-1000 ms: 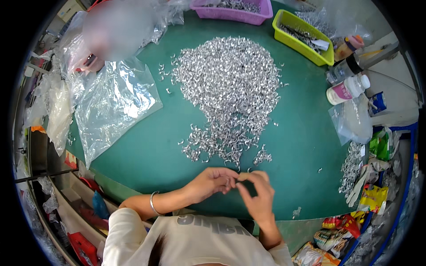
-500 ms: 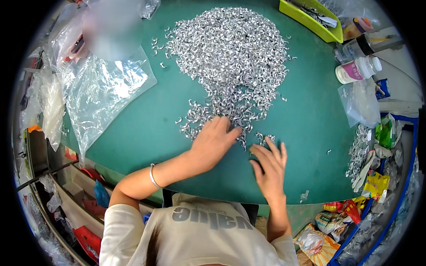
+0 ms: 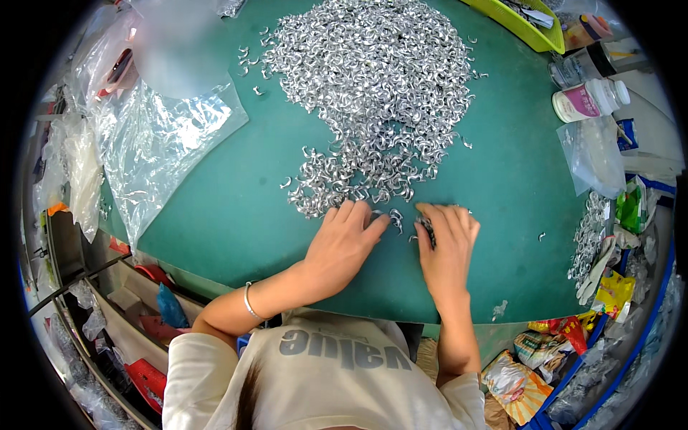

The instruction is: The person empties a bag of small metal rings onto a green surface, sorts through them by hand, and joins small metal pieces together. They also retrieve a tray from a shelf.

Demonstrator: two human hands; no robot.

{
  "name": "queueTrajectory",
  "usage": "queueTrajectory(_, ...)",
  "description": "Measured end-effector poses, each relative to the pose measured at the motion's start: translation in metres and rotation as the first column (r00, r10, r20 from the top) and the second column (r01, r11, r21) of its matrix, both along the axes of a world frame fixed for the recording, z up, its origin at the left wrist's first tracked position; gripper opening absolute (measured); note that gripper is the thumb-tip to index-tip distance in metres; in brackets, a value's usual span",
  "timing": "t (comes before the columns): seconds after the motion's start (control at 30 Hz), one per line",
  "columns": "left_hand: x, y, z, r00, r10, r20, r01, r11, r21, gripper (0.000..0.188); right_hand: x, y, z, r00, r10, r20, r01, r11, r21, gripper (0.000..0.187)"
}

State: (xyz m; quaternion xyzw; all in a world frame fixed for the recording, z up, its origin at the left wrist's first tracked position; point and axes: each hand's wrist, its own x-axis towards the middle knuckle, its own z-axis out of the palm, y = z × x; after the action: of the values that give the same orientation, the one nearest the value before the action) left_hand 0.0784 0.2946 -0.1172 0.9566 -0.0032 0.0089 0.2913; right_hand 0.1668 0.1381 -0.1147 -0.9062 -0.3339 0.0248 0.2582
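Across the upper middle of the frame, a broad pile of small curved metal pieces covers the green counter, thinning out toward the centre. At its lower edge, the left hand lies palm down with its fingers curled; a few pieces show beside the thumb, but the fingertips are partly hidden and I cannot tell whether anything is pinched. To the right of centre, the right hand is cupped, thumb and fingers bent around a small cluster that shows between them; how firmly it is held cannot be told. A few loose pieces lie between the hands.

The cluster could spill if the right hand rose before its fingers closed properly, since pieces this small may slip through the gaps. The hooked shapes could also catch on one another, so drawing a few away might drag others along and scatter the pile's lower edge. A wide sweep of either hand could push strays toward the counter's front edge and off it, as nothing there would stop them. One lone piece at right of the frame, well apart from both hands, could easily be overlooked.
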Motion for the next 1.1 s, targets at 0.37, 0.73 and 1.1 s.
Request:
queueTrajectory(0.37,-0.006,-0.003,0.004,0.994,0.097,0.058,-0.079,0.962,-0.263,0.024,0.010,0.020,-0.010,0.999,-0.021,-0.045,0.028,0.984,0.176,0.039)
queueTrajectory(0.73,-0.011,-0.011,0.028,0.974,0.191,-0.120,-0.204,0.516,-0.832,0.025,-0.039,0.003,0.013,0.514,0.381,-0.768,0.622,0.452,0.640,0.041)
queueTrajectory(1.1,-0.018,-0.010,0.031,0.976,0.023,-0.218,-0.217,-0.043,-0.975,0.011,-0.056,0.005,0.038,0.743,0.232,-0.628,0.444,0.531,0.722,0.034)
